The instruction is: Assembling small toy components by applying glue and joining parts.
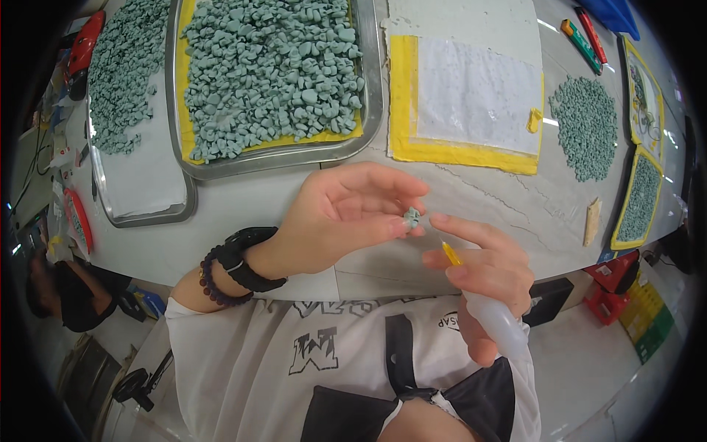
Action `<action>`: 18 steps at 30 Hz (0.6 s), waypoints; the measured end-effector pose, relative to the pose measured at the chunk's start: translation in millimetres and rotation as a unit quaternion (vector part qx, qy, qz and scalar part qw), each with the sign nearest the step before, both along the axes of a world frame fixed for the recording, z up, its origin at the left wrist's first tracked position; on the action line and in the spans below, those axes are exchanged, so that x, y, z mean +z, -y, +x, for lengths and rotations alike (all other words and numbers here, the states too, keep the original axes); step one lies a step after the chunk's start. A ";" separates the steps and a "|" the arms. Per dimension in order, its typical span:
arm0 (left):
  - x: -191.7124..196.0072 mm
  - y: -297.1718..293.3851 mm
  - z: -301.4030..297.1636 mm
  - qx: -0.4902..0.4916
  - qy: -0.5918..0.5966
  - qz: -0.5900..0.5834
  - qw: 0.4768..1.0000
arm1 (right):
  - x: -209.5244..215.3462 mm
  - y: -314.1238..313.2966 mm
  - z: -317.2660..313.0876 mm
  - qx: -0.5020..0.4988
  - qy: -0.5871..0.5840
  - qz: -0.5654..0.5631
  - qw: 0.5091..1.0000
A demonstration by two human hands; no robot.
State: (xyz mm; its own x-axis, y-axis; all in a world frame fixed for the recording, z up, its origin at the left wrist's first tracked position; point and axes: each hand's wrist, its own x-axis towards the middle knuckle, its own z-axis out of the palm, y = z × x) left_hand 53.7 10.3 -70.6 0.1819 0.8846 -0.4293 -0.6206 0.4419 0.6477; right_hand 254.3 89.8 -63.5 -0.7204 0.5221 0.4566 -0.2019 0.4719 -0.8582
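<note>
My left hand (353, 206), with a black watch and a dark bead bracelet at its wrist, pinches a small grey-green molded piece (412, 217) between thumb and fingertips. Close to its right, my right hand (490, 261) is wrapped round a translucent white squeeze bottle (499, 324). The bottle's yellow nozzle (451, 253) with a thin tip points up and left toward the piece, a short gap away. My right index finger reaches out near the piece. Beyond my left hand, many similar grey-green pieces (272, 74) fill a metal tray (283, 160).
At the far left, another metal tray (151, 215) holds more pieces. A yellow-edged white sheet (471, 96) lies beyond my hands. On the right are a loose pile of pieces (584, 127), green and red cutters (582, 46), a tan stick (592, 222) and a yellow-rimmed tray (620, 241).
</note>
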 end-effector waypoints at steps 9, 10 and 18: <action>-1.3 0.9 2.7 -0.004 -0.021 0.018 1.000 | -6.3 5.2 1.6 -0.037 0.014 -0.058 0.998; -1.7 1.0 3.0 0.002 -0.023 0.025 0.999 | -6.7 5.2 1.7 -0.038 0.017 -0.054 0.998; -1.7 0.4 2.1 -0.005 -0.004 0.001 1.000 | -4.9 1.2 1.9 -0.018 0.040 -0.025 0.999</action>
